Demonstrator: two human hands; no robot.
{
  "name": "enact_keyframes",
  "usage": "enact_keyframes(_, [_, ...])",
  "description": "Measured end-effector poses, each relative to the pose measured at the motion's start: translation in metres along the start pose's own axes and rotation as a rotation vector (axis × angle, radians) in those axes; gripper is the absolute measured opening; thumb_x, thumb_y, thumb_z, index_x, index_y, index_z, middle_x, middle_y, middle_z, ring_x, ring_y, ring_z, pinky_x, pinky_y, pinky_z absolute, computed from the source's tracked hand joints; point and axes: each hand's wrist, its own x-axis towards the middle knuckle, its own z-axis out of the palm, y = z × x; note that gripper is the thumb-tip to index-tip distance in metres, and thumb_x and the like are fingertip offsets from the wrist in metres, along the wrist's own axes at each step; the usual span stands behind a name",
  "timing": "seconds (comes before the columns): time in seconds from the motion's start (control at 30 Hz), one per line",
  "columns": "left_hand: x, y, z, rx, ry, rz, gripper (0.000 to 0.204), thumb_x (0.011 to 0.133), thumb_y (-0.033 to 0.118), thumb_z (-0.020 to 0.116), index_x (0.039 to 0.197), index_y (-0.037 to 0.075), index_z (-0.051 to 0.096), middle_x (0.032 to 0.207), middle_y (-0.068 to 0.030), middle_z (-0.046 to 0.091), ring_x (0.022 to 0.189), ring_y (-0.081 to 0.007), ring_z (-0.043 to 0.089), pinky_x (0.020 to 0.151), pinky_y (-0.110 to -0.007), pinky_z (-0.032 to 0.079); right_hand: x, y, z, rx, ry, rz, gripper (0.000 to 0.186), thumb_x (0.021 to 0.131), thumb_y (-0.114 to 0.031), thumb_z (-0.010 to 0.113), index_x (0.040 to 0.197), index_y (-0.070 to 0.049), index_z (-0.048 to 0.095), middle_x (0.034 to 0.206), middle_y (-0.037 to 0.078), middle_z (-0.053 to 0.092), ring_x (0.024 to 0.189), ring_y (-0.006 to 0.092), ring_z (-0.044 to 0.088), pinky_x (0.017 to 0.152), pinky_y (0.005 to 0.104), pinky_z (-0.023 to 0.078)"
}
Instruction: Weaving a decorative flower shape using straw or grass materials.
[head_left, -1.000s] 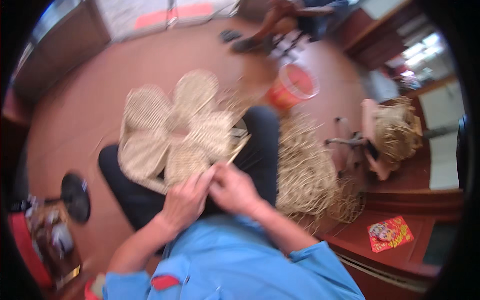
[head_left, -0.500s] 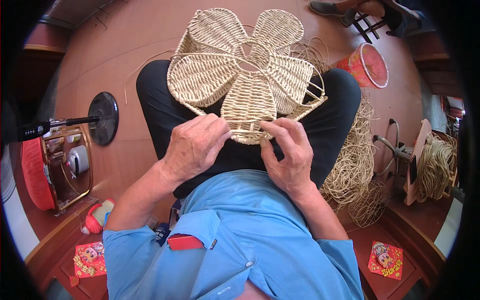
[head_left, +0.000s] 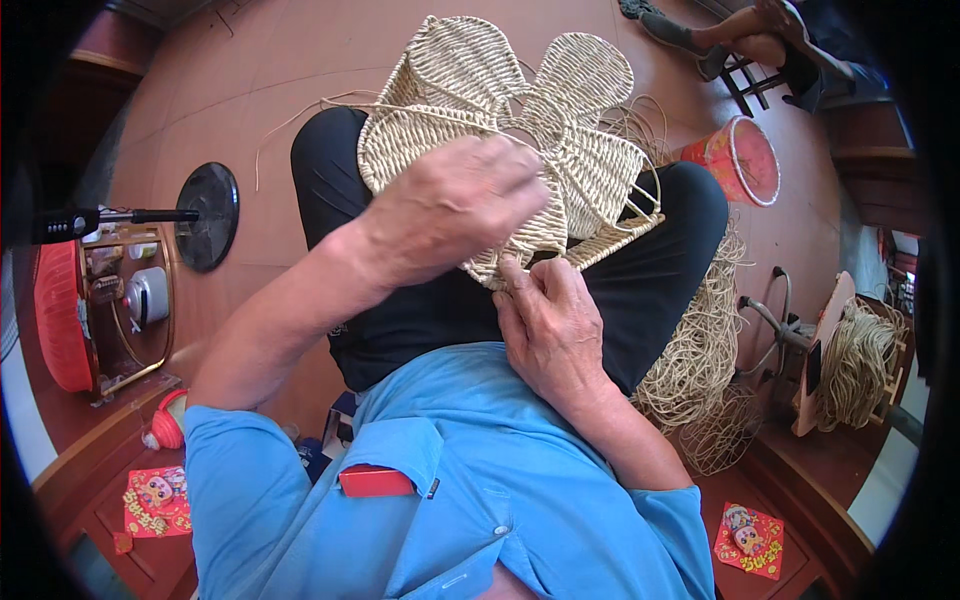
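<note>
A pale woven piece (head_left: 590, 70) with several petal-shaped panels and a wrapped rim lies across my dark-trousered lap (head_left: 680, 240). My left hand (head_left: 460, 205) is raised over its lower middle panels, fingers curled; what they hold, if anything, is hidden. Below it and to the right, my right hand (head_left: 550, 330) grips the near edge of the woven piece with thumb and fingertips, where a small gap shows in the weave. A loose strand trails from the piece's upper left side.
Tangled cord (head_left: 690, 370) lies right of my leg, near a pink bucket (head_left: 738, 165) and a cord-loaded wooden reel (head_left: 850, 360). Left are a stand with a round black base (head_left: 205, 220) and a cart (head_left: 70, 315). A seated person's legs (head_left: 720, 40) show at upper right.
My left hand has risen from the near edge up over the middle panels. My right hand stays at the edge, slightly lower. The woven piece has shifted a little right.
</note>
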Motion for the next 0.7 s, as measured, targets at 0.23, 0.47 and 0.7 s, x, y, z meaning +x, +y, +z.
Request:
enact_keyframes(0.23, [-0.011,0.026,-0.002,-0.330,0.023,-0.128,0.031,0.090,0.011,0.080,0.120,0.008,0.076,0.113,-0.0082,0.071,0.098,-0.0244,0.074,0.082,-0.037,0.062,0.007,-0.002,0.000,0.060,-0.033,0.083,0.030,0.094,-0.011,0.079,0.123,-0.005,0.074,0.101,0.016,0.063,0.093,0.0364,0.070,0.078,0.0468,0.057])
enact_keyframes(0.47, [-0.058,0.065,-0.003,-0.526,0.036,-0.806,0.050,0.100,0.002,0.078,0.149,0.010,0.069,0.088,-0.0100,0.077,0.075,-0.0224,0.076,0.070,-0.036,0.061,0.006,0.001,-0.005,0.256,-0.109,0.196,0.038,0.099,-0.014,0.072,0.135,-0.004,0.071,0.088,0.015,0.074,0.078,0.0359,0.075,0.071,0.0486,0.059])
enact_keyframes(0.7, [-0.058,0.083,0.010,-0.283,-0.109,-0.699,0.070,0.103,0.006,0.073,0.169,0.013,0.049,0.101,-0.0160,0.082,0.083,-0.0347,0.080,0.071,-0.046,0.064,0.016,-0.006,-0.012,0.409,-0.297,0.438,0.046,0.096,-0.015,0.071,0.139,0.002,0.069,0.071,0.020,0.068,0.068,0.0401,0.073,0.070,0.0505,0.057])
